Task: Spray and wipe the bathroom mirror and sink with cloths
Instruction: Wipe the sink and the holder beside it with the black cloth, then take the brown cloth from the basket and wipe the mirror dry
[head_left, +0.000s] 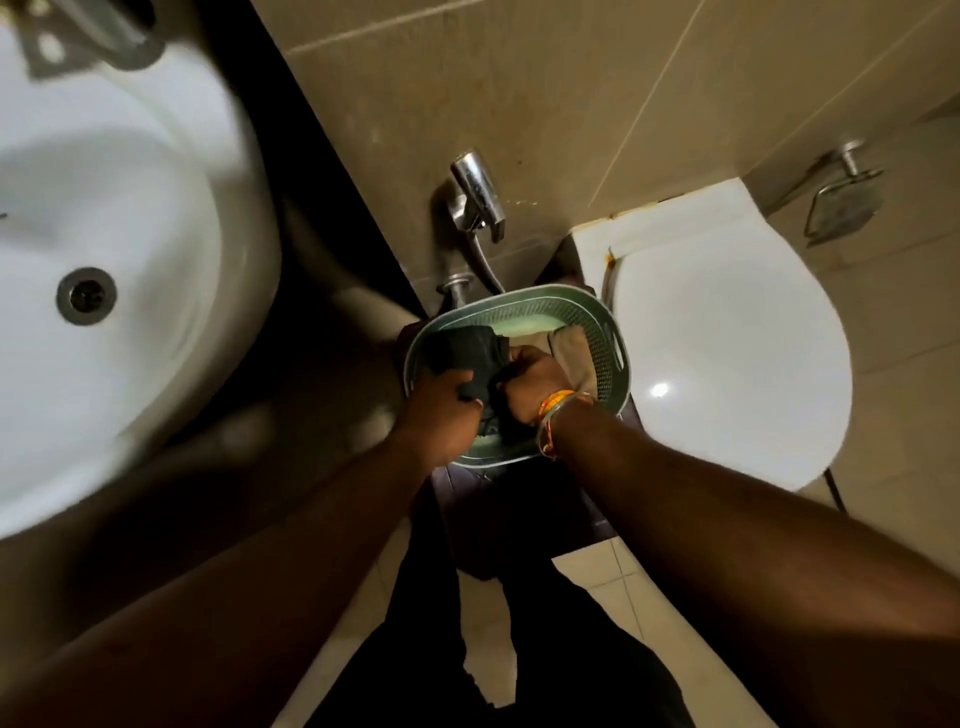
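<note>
A pale green perforated basket (605, 332) sits low between the sink and the toilet. Inside it lies a dark cloth (462, 348), and a beige cloth (571, 345) shows at its right side. My left hand (441, 410) grips the dark cloth at its lower edge. My right hand (535, 382), with bangles on the wrist, holds the same dark cloth from the right. The white sink (119, 260) with its round drain fills the left of the view. The mirror is out of sight.
A white toilet with its lid down (727, 338) stands at the right. A chrome hand sprayer and hose (475, 192) hang on the tiled wall above the basket. A metal holder (841, 202) is mounted at the far right. My dark-trousered legs stand on light floor tiles below.
</note>
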